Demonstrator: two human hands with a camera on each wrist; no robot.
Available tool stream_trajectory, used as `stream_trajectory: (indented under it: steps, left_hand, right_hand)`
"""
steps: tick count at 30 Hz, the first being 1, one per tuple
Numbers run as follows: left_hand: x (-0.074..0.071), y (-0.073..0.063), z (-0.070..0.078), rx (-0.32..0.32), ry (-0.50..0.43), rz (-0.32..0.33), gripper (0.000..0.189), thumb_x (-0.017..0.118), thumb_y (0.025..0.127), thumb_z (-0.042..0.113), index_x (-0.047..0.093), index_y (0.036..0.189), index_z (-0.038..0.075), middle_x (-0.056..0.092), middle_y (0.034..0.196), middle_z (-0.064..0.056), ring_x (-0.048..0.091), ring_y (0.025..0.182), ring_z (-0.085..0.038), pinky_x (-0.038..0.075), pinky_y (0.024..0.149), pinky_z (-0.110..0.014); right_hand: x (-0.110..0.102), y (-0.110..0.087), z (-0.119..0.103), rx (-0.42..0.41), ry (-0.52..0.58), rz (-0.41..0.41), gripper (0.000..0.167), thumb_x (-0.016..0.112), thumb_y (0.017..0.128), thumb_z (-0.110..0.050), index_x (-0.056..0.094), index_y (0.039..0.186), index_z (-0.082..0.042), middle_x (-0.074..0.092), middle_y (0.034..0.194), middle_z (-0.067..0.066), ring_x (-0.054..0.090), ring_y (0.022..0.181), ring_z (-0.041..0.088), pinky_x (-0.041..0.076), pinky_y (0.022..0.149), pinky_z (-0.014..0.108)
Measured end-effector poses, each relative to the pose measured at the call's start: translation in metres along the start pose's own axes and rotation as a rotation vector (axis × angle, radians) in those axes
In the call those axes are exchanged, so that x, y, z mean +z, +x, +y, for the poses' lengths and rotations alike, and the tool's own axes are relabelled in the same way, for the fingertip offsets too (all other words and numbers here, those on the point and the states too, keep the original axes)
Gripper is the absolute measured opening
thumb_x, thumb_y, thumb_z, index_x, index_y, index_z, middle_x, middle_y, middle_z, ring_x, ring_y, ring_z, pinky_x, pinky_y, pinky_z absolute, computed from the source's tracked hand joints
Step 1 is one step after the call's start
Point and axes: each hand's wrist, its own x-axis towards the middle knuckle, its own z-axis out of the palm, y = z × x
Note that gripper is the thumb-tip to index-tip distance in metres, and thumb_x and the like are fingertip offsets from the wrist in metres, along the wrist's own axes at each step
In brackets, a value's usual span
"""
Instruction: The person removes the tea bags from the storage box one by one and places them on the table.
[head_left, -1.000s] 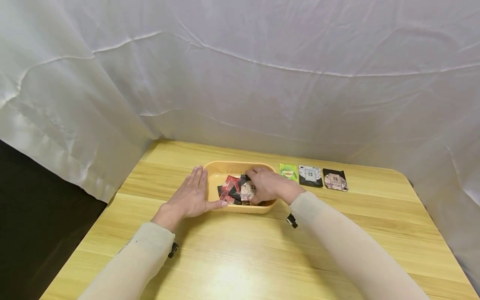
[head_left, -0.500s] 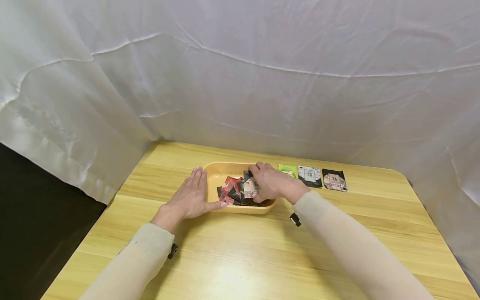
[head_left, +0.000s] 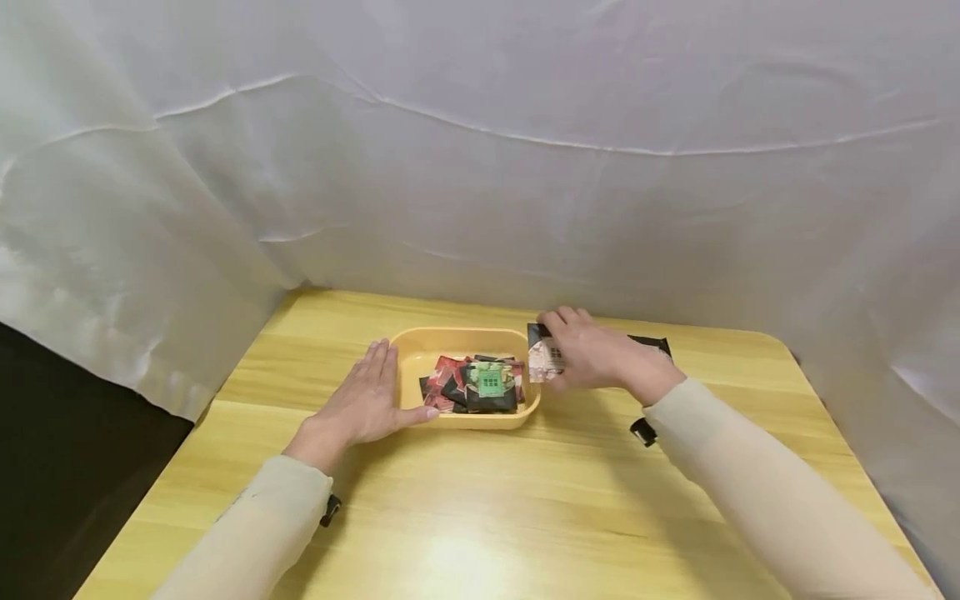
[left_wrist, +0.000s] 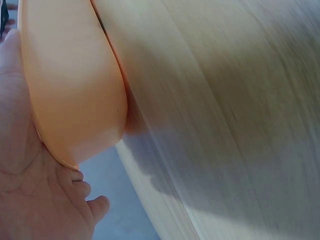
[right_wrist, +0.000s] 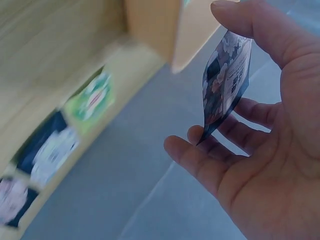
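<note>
My right hand [head_left: 592, 354] pinches a black tea sachet [right_wrist: 227, 75] with a pale floral print between thumb and fingers. It holds the sachet in the air just past the right end of a yellow-orange plastic tray [head_left: 408, 362]. Inside the tray lie a black tea sachet with a green label [head_left: 491, 383] and several red and black sachets [head_left: 450, 367], overlapping. My left hand [head_left: 360, 400] rests on the tray's left end, fingers straight along its side, thumb over the front rim. In the left wrist view, the palm lies against the tray's wall [left_wrist: 80, 85].
In the right wrist view, a green sachet [right_wrist: 90, 100], a black-and-white sachet [right_wrist: 50, 150] and a black-and-pink sachet [right_wrist: 15, 200] lie in a row near the table's back edge. My right hand mostly hides them from the head view. Grey-white cloth [head_left: 450, 167] hangs behind the wooden table [head_left: 465, 500].
My right hand has lifted the floral sachet out of the tray and moved right, uncovering the green-labelled sachet. My left hand stays on the tray; the head view has shifted slightly.
</note>
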Motion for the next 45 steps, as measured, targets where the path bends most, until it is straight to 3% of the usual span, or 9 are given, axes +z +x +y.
stream_trajectory:
  steps: [8, 12, 19, 27, 30, 34, 37, 41, 45]
  left_hand:
    - [-0.005, -0.01, -0.02, -0.008, -0.02, 0.017, 0.129, 0.055, 0.091, 0.082, 0.0, 0.166, -0.007, -0.009, 0.175, -0.025, -0.004, 0.163, -0.044, 0.006, 0.133, -0.059]
    - [-0.007, -0.013, -0.027, -0.009, -0.015, 0.017, 0.131, 0.053, 0.09, 0.085, 0.0, 0.165, -0.008, -0.009, 0.175, -0.026, -0.004, 0.163, -0.045, 0.006, 0.133, -0.06]
    - [-0.01, -0.018, -0.035, -0.005, -0.017, 0.013, 0.134, 0.049, 0.088, 0.089, 0.0, 0.165, -0.009, -0.009, 0.174, -0.028, -0.004, 0.162, -0.047, 0.005, 0.132, -0.061]
    - [-0.014, -0.027, -0.042, -0.01, -0.015, 0.018, 0.135, 0.048, 0.088, 0.09, 0.0, 0.165, -0.01, -0.008, 0.174, -0.029, -0.003, 0.162, -0.048, 0.006, 0.132, -0.062]
    - [-0.015, -0.03, -0.043, -0.011, -0.013, 0.017, 0.135, 0.047, 0.088, 0.09, 0.0, 0.164, -0.01, -0.008, 0.174, -0.03, -0.003, 0.162, -0.048, 0.006, 0.132, -0.062]
    - [-0.016, -0.036, -0.045, -0.015, -0.013, 0.02, 0.135, 0.048, 0.088, 0.09, 0.0, 0.164, -0.011, -0.007, 0.174, -0.03, -0.002, 0.162, -0.049, 0.008, 0.132, -0.063]
    - [-0.016, -0.04, -0.046, -0.016, -0.013, 0.023, 0.135, 0.047, 0.088, 0.09, 0.0, 0.164, -0.01, -0.007, 0.174, -0.03, -0.001, 0.162, -0.049, 0.008, 0.131, -0.063]
    - [-0.015, -0.044, -0.045, -0.016, -0.01, 0.021, 0.134, 0.046, 0.088, 0.091, -0.001, 0.165, -0.009, -0.008, 0.174, -0.029, -0.001, 0.162, -0.049, 0.008, 0.131, -0.063]
    - [-0.015, -0.046, -0.045, -0.014, -0.009, 0.019, 0.133, 0.045, 0.089, 0.09, -0.002, 0.165, -0.008, -0.008, 0.174, -0.029, -0.001, 0.162, -0.049, 0.009, 0.131, -0.064]
  right_hand:
    - [0.003, -0.022, 0.041, 0.0, -0.032, 0.067, 0.098, 0.089, 0.082, -0.039, 0.038, 0.155, 0.003, 0.052, 0.143, 0.027, 0.053, 0.126, 0.044, 0.054, 0.102, 0.06]
    - [0.004, -0.034, 0.065, 0.028, -0.032, 0.076, 0.097, 0.091, 0.08, -0.037, 0.039, 0.152, 0.005, 0.053, 0.14, 0.029, 0.054, 0.123, 0.046, 0.053, 0.103, 0.063]
    - [-0.001, -0.053, 0.113, 0.118, -0.001, 0.034, 0.105, 0.092, 0.078, -0.04, 0.036, 0.152, 0.009, 0.048, 0.144, 0.036, 0.047, 0.133, 0.06, 0.034, 0.117, 0.075]
    - [0.0, -0.062, 0.169, 0.222, -0.024, -0.019, 0.099, 0.088, 0.078, -0.028, 0.034, 0.15, 0.013, 0.047, 0.14, 0.043, 0.048, 0.128, 0.065, 0.038, 0.109, 0.079]
    - [0.003, -0.059, 0.178, 0.252, -0.011, -0.055, 0.096, 0.086, 0.08, -0.026, 0.032, 0.15, 0.013, 0.042, 0.143, 0.046, 0.04, 0.132, 0.07, 0.032, 0.111, 0.082]
    - [0.009, -0.049, 0.184, 0.274, -0.026, -0.09, 0.096, 0.084, 0.086, -0.036, 0.032, 0.152, 0.01, 0.039, 0.147, 0.046, 0.034, 0.136, 0.072, 0.029, 0.111, 0.084]
    - [0.016, -0.042, 0.185, 0.276, -0.056, -0.1, 0.099, 0.084, 0.085, -0.046, 0.035, 0.152, 0.007, 0.044, 0.145, 0.043, 0.04, 0.135, 0.068, 0.035, 0.109, 0.082]
    - [0.026, -0.035, 0.186, 0.287, -0.056, -0.123, 0.097, 0.087, 0.08, -0.038, 0.038, 0.15, 0.006, 0.047, 0.142, 0.041, 0.044, 0.134, 0.064, 0.041, 0.107, 0.08]
    - [0.032, -0.03, 0.185, 0.317, -0.028, -0.163, 0.093, 0.082, 0.08, -0.022, 0.033, 0.154, 0.007, 0.036, 0.152, 0.045, 0.032, 0.141, 0.068, 0.035, 0.111, 0.081]
